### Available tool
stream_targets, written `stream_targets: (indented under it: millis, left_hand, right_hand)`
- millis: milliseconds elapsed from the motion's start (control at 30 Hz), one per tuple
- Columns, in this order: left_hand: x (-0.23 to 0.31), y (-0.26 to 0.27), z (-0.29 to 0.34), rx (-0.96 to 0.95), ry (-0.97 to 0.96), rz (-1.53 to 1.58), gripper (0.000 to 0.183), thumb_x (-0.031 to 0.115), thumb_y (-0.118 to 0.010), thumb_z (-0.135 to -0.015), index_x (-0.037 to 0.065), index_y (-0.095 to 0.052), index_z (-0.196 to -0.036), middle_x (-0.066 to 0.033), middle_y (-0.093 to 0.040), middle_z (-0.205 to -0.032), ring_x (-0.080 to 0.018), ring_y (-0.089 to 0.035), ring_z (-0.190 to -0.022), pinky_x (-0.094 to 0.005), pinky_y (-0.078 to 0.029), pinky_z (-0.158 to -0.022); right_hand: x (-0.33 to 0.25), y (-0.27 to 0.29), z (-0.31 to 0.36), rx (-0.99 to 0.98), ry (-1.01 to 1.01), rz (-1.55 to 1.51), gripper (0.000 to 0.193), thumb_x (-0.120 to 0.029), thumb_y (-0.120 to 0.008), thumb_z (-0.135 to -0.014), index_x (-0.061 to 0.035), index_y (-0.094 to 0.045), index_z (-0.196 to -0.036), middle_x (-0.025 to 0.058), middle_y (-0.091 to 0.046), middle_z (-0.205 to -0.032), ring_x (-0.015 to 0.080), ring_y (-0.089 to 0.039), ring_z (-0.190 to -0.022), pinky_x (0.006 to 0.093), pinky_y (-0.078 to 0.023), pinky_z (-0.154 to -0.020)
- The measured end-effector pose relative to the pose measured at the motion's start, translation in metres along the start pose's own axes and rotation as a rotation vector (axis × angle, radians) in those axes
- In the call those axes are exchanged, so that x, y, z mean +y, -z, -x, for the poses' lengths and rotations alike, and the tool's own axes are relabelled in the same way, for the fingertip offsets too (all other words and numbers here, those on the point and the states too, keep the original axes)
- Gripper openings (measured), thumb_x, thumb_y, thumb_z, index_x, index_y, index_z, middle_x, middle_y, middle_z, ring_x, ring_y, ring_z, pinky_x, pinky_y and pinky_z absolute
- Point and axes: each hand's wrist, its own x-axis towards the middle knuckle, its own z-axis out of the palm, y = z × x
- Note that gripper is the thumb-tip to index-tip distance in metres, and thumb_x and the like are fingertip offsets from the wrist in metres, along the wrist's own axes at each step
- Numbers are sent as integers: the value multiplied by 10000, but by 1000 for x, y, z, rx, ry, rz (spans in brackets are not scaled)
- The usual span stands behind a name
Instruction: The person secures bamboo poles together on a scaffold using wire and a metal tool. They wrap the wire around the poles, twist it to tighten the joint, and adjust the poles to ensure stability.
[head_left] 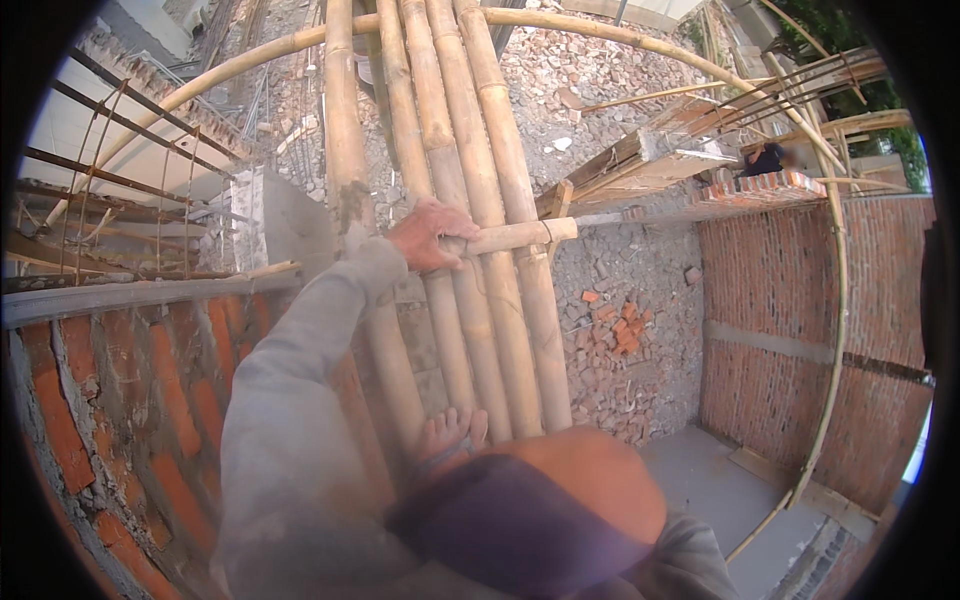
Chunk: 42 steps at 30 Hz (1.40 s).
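Observation:
My left hand [432, 236], in a dusty grey sleeve, reaches in from the lower left. Its fingers and thumb close round the near-left end of a short bamboo crosspiece [520, 236]. That piece lies across several long bamboo poles [480, 190], which run side by side away from me. A separate bamboo pole [345, 130] lies to their left, with a grey mortar stain. My right hand is out of view; only part of a grey sleeve [690, 555] shows at the lower right. My sandalled foot [455, 435] rests at the poles' near end, below my bent knee.
A brick wall [150, 400] stands close on the left, with steel rebar [120, 180] above. Far below right lie broken bricks [620, 325] beside a tall brick wall [770, 270]. A curved bamboo pole [640, 40] crosses ahead. A person [765, 160] in dark clothing is at the right.

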Motion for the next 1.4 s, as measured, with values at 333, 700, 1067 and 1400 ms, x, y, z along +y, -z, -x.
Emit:
stream_targets:
  millis: [333, 700, 1067, 1400]
  left_hand:
    - [2, 1, 0, 8, 72, 53, 488, 173, -998, -652, 131, -839, -1110, 4, -809, -1302, -218, -687, -1330, -419, -421, -1191]
    - [-3, 3, -2, -81, 122, 65, 513, 202, -999, -655, 129, -846, -1138, -30, -792, -1341, -216, -637, -1396, -425, -371, -1228]
    - [-9, -2, -5, 91, -56, 80, 487, 121, -931, -596, 21, -837, -1064, -179, -807, -1189, -342, -766, -1154, -419, -588, -1043]
    - [-3, -1, -7, 99, -27, 93, 380, 99, -900, -622, 46, -842, -993, -100, -834, -1100, -292, -780, -1135, -407, -570, -1022]
  right_hand:
    - [-12, 133, -20, 136, -135, -432, 382, -248, -696, -1016, -42, -665, -1337, 170, -663, -1099, 320, -678, -1089, 491, -548, -862]
    - [29, 205, -55, 379, -550, 47, 467, -189, -684, -1017, -103, -681, -1477, 167, -703, -759, 376, -719, -737, 462, -560, -686]
    - [22, 225, -118, 272, -515, 501, 747, -67, -677, -908, -166, -544, -1636, 239, -623, -1119, 429, -647, -1029, 520, -578, -784]
    - [8, 233, -122, 299, -444, 745, 668, -102, -699, -911, -144, -608, -1572, 179, -611, -1192, 359, -582, -1057, 476, -497, -808]
